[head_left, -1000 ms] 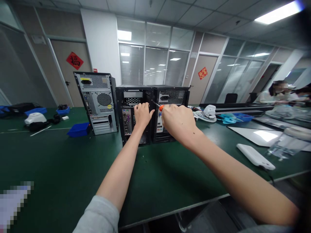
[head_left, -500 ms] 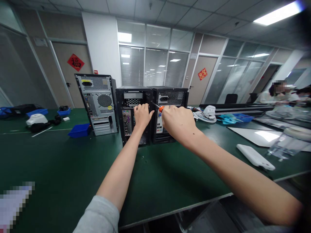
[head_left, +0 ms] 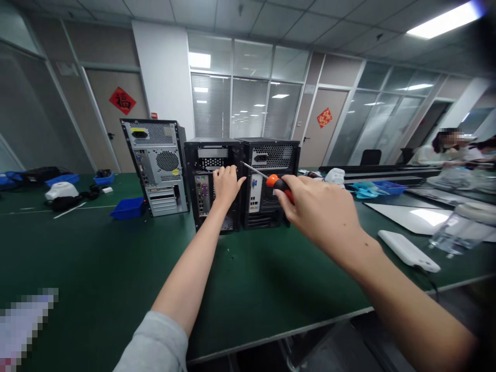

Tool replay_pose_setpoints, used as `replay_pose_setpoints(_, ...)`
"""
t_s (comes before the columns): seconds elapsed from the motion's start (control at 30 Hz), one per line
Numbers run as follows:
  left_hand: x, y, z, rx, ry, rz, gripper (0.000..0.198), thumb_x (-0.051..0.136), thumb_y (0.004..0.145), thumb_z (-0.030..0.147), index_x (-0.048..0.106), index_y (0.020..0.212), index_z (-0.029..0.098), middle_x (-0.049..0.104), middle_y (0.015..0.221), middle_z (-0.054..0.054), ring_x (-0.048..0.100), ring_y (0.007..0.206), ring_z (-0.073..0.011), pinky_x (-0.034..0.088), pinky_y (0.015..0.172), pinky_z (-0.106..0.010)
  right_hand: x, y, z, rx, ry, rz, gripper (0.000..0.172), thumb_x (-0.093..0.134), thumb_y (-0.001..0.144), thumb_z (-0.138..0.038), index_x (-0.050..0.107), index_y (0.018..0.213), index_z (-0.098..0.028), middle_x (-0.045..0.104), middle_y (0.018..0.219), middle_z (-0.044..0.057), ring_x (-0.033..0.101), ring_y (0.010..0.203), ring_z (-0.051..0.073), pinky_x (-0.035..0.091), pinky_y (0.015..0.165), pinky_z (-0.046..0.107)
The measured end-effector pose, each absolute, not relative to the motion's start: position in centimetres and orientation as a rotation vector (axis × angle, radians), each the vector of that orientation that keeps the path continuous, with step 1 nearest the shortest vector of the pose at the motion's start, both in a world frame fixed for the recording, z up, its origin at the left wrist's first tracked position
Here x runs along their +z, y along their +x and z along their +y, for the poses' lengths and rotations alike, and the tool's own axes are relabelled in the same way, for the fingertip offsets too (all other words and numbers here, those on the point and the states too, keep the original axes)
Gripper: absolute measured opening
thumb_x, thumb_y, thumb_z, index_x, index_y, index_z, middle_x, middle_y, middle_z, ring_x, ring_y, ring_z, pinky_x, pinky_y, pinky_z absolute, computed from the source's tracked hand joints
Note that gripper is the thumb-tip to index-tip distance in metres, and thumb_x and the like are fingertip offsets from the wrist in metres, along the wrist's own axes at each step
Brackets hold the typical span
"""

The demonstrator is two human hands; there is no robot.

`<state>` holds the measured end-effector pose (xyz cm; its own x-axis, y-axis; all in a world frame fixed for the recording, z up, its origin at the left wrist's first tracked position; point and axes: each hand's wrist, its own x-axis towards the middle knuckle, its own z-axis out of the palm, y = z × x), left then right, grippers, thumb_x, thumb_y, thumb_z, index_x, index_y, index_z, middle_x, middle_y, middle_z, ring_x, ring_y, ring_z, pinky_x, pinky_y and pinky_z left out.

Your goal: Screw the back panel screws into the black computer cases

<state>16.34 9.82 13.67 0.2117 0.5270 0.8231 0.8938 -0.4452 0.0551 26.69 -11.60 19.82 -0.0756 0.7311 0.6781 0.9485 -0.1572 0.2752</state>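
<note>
Two black computer towers stand side by side on the green table, backs toward me: the left tower (head_left: 207, 155) and the right tower (head_left: 271, 155). My left hand (head_left: 225, 185) rests against the rear of the left tower at its right edge, fingers curled on the panel. My right hand (head_left: 320, 214) is closed round a screwdriver (head_left: 271, 180) with an orange and black handle. Its shaft points left and up toward the seam between the towers, and the tip sits just off the left tower's edge.
A silver tower (head_left: 157, 165) stands left of the black pair, with a blue bin (head_left: 127, 207) beside it. A white flat device (head_left: 408, 250) and a clear plastic bottle (head_left: 461, 225) lie at right. Other people sit at the far right. The table edge (head_left: 310, 328) runs near me.
My right hand has drawn back to the right and toward me, so the screwdriver's handle and shaft now show in full. The left hand has stayed on the tower.
</note>
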Motion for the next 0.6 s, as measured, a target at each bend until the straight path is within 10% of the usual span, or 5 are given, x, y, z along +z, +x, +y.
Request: replay_pose_setpoints(0.6, 12.6, 13.5, 8.3, -1.093, -2.232, -1.023, 0.048, 0.043, 0.086, 0.025, 0.034, 0.129, 0.007, 0.046, 0.126, -0.018, 0.037, 0.123, -0.0251, 0.026, 0.104, -0.041, 7.2, 31.6, -12.5, -0.491, -1.593, -1.914, 0.031, 0.042, 0.087, -0.033, 0.059, 0.107, -0.017, 0.068, 0.100, 0.008, 0.067, 0.080, 0.019, 0.053, 0.067, 0.029)
